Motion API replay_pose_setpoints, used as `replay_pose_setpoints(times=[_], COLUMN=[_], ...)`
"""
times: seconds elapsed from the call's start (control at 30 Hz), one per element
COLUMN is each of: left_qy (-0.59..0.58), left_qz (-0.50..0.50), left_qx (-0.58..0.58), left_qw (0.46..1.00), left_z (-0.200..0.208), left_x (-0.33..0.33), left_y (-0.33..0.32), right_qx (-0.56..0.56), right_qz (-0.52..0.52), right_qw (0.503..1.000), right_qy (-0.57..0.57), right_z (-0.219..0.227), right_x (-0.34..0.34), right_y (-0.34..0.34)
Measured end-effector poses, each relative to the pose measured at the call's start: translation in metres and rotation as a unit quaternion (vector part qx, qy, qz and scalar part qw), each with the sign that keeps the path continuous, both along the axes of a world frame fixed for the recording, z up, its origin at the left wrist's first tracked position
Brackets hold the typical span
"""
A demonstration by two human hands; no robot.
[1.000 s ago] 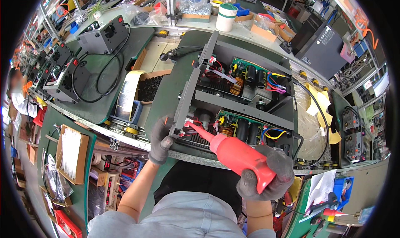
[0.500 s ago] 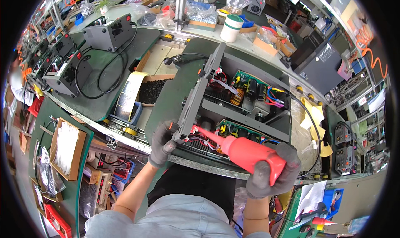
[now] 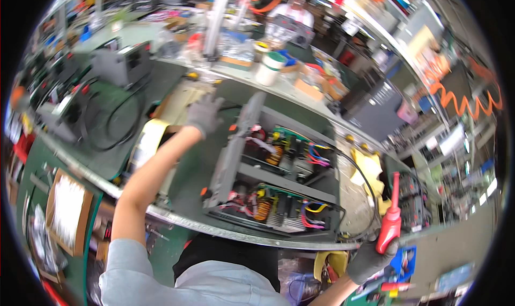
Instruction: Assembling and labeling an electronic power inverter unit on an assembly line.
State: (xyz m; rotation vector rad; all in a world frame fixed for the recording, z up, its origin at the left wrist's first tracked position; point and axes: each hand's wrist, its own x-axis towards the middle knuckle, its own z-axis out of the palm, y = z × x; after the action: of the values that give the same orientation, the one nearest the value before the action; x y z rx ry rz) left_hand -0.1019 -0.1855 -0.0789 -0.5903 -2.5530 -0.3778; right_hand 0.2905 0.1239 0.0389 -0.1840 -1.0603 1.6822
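Observation:
My left hand (image 3: 205,114), in a grey glove, reaches across the bench with its somewhat blurred fingers stretched apart. A black power cord (image 3: 230,107) runs from beside it to the farther device; its plug end is hidden. My right hand (image 3: 371,260), also gloved, is closed around a red squeeze bottle (image 3: 390,228), its long nozzle pointing up, off the bench's right front. Between my hands lie two open dark-grey metal housings, a farther one (image 3: 289,150) and a nearer one (image 3: 271,207). Inside both show green circuit boards, copper coils and coloured wires.
Several closed grey devices (image 3: 122,64) with looped black cables stand on the left. A white tub with a green lid (image 3: 270,68) is behind the housings. Yellow paper (image 3: 366,172) lies to their right. A cardboard box (image 3: 68,212) sits at the lower left.
My left hand has left the nearer housing's front panel and moved farther away. My right hand has carried the bottle right, away from the housing, turning its nozzle upward. The view has shifted.

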Motion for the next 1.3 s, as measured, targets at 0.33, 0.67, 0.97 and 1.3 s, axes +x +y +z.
replay_pose_setpoints(times=[0.33, 0.67, 0.97, 1.3], left_qy=[-0.204, -0.642, -0.191, -0.548], left_qz=[0.010, 0.065, -0.031, -0.059], left_qx=[-0.208, 0.086, 0.059, 0.463], left_qw=[0.956, 0.759, 0.979, 0.694], left_z=[-0.056, 0.008, -0.075, -0.033], left_x=[-0.155, -0.168, 0.056, 0.096], left_y=[0.033, -0.109, -0.080, -0.060], right_qx=[-0.009, 0.083, 0.064, -0.048], right_qz=[-0.218, -0.504, -0.642, 0.030], right_qw=[0.971, 0.759, 0.571, 0.820], right_qy=[-0.099, -0.404, -0.508, -0.570], right_z=[-0.019, -0.152, -0.163, -0.169], right_x=[0.118, 0.137, 0.131, -0.062], right_y=[0.092, 0.277, 0.225, 0.170])
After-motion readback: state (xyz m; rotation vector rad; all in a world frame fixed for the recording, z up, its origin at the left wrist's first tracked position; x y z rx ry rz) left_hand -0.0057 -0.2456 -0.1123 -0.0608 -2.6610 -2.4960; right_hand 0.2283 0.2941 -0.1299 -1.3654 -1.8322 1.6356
